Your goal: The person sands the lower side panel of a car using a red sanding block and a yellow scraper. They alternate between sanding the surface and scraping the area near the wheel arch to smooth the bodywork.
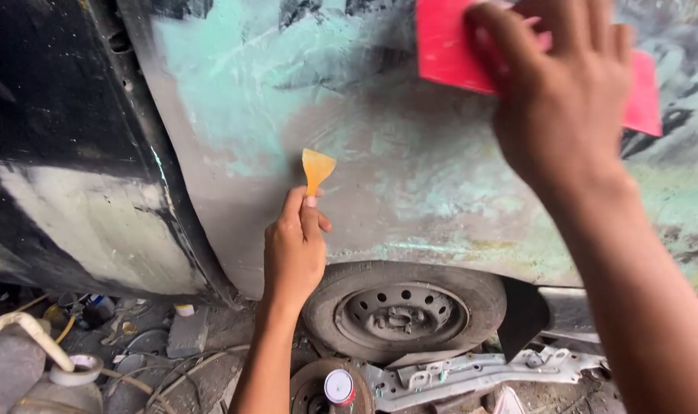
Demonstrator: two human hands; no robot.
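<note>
The right hand (pixel 560 100) was nearest the camera, its forearm running up from the lower right corner. Its fingers were spread and pressed flat over a red sanding sheet (pixel 448 46), holding the sheet against the upper part of the car body panel (pixel 410 169). The sheet's lower right corner (pixel 644 103) projected past the hand on the far side.

The left hand (pixel 293 253) was raised from the bottom centre. Its fingers were curled closed around the handle of a small yellow plastic spreader (pixel 316 169), with the thumb laid along the handle. The spreader's blade pointed upward and lay at the panel surface; actual contact could not be confirmed.

The panel was coated in dull grey filler with patches of pale green and black. A door gap (pixel 161 165) ran down its left side, with a black and off-white door (pixel 73 207) beyond it.

Below the panel stood a wheel (pixel 404 310) with a bare steel rim. In front of the wheel lay a can with a red and white top (pixel 339 387) and a light metal bracket (pixel 471 368).

On the ground at lower left lay a roll of tape (pixel 77 369), a pale hose (pixel 31 333), a grey block (pixel 188 333) and loose wires.
</note>
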